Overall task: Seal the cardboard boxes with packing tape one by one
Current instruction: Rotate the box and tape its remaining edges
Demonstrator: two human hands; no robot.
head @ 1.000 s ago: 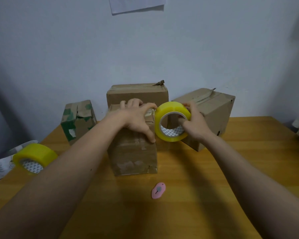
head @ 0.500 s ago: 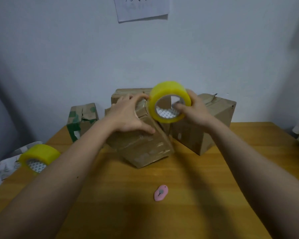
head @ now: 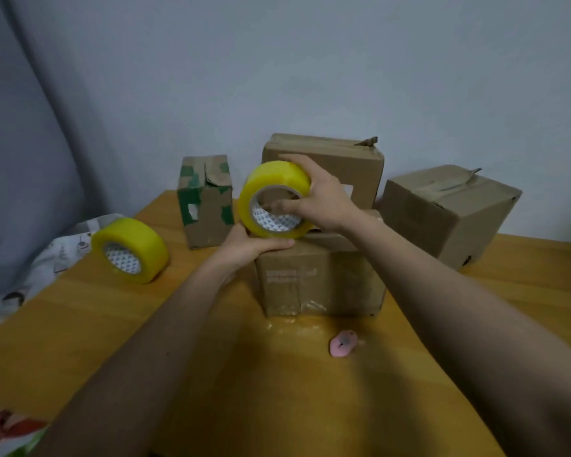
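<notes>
A small brown cardboard box (head: 320,278) stands upright in the middle of the wooden table (head: 112,324). My right hand (head: 323,199) grips a yellow roll of packing tape (head: 274,199) above the box's top left corner, thumb through the core and fingers over the rim. My left hand (head: 251,245) holds the box at its top left edge, thumb lying along the top just under the roll. A strip of clear tape shines at the box's lower front.
A second yellow tape roll (head: 129,249) lies at the left. A green-patched box (head: 206,199), a wide box (head: 330,166) and a larger box (head: 442,209) stand behind. A pink cutter (head: 343,347) lies in front. Patterned cloth (head: 47,258) hangs off the left edge.
The box has gone from tilted to standing flat. The roll has moved to the box's left side, and my left hand has shifted to the box's top left edge. The camera has turned left.
</notes>
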